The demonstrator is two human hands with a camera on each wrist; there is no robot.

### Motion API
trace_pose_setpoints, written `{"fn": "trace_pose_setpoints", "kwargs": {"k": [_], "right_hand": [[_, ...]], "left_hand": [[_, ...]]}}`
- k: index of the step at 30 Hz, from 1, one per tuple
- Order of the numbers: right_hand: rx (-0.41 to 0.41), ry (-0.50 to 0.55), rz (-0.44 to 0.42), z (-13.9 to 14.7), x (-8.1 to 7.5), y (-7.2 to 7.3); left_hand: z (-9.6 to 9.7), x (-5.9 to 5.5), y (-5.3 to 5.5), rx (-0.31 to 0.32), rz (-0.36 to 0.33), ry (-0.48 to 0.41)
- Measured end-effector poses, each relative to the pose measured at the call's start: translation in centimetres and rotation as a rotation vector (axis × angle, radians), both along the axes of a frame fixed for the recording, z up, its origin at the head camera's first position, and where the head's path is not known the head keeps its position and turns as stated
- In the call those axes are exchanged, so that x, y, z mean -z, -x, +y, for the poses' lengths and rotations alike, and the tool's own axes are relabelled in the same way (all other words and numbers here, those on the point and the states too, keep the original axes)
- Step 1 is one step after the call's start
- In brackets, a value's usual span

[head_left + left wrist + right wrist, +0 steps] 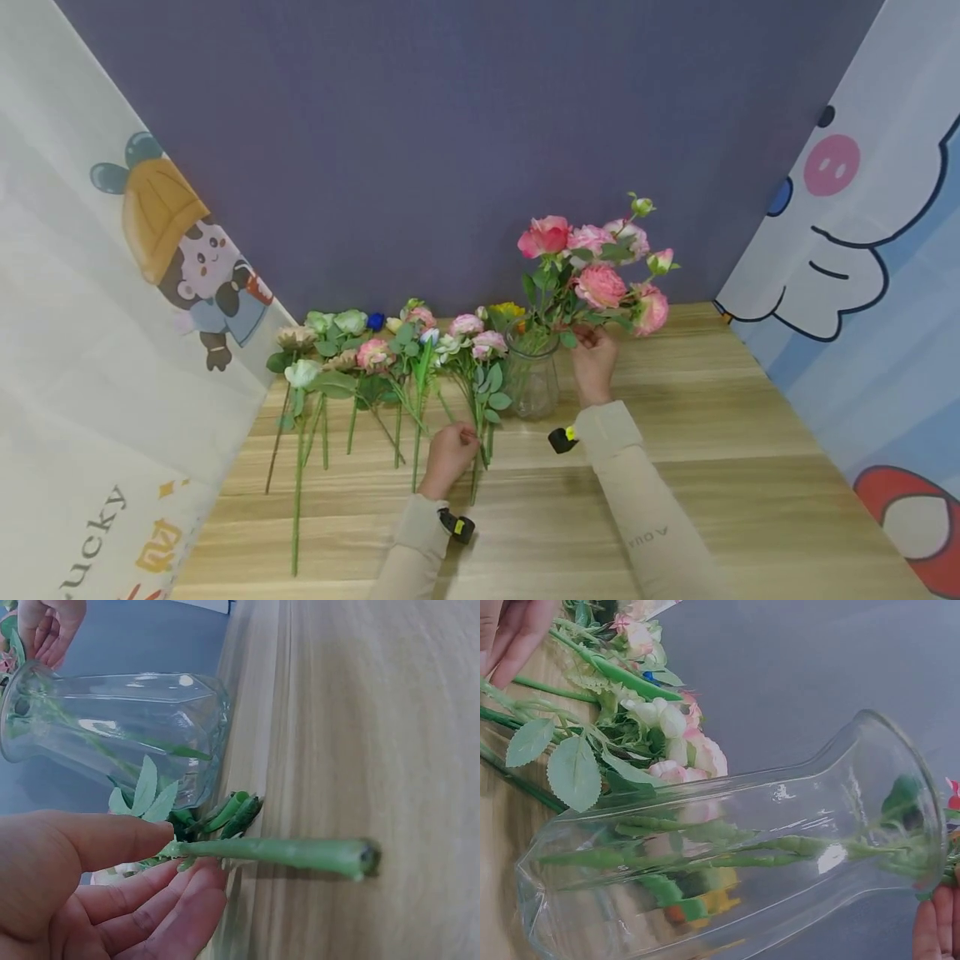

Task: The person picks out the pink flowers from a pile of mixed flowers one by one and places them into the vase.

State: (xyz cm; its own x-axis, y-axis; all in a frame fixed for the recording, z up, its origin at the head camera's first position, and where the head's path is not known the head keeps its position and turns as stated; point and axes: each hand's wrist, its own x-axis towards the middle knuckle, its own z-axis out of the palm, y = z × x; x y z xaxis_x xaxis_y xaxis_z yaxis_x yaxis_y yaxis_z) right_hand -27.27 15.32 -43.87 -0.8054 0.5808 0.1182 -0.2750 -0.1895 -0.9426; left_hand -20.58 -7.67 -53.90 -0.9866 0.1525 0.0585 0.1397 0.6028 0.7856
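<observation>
My left hand (450,454) is low over the table, thumb and fingertips pinching a green flower stem (300,853). That stem belongs among the pink-and-white artificial flowers (487,343) lying left of the vase. A clear glass vase (532,387) stands upright and holds a bunch of pink flowers (600,286), their stems visible through the glass. My right hand (595,362) is at the right of the vase's mouth, fingers bent beneath the blooms, right by the leaves and rim. Leaves partly hide its fingertips; I cannot tell whether they grip a stem.
More artificial flowers lie in a row on the wooden table (675,500), including a white one (303,372) and a blue one (376,322). A yellow flower (507,310) shows behind the vase. A dark panel (450,150) rises behind, with printed curtains (67,292) at both sides.
</observation>
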Motion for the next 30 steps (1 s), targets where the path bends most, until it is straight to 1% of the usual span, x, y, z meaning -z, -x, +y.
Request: {"fn": "trace_pose_setpoints", "kwargs": {"k": [5, 12, 15, 18, 27, 30], "right_hand": [[-0.018, -0.001, -0.024, 0.0, 0.15, -0.25], [-0.011, 0.0, 0.023, 0.08, 0.42, -0.2], [-0.004, 0.005, 0.033, 0.08, 0.39, -0.13], [-0.009, 0.007, 0.035, 0.06, 0.42, -0.16], [-0.01, 0.021, 0.045, 0.02, 0.57, -0.2], [-0.009, 0.029, 0.04, -0.03, 0.52, -0.27]], "left_hand": [[-0.03, 0.42, 0.02, 0.01, -0.01, -0.004], [0.02, 0.5, -0.03, 0.004, -0.004, -0.033], [0.07, 0.58, 0.0, 0.002, -0.037, -0.08], [0.05, 0.68, -0.02, -0.01, -0.089, -0.131], [0.04, 1.06, 0.03, -0.028, -0.17, -0.228], [0.04, 1.08, 0.0, -0.028, -0.184, -0.255]]}}
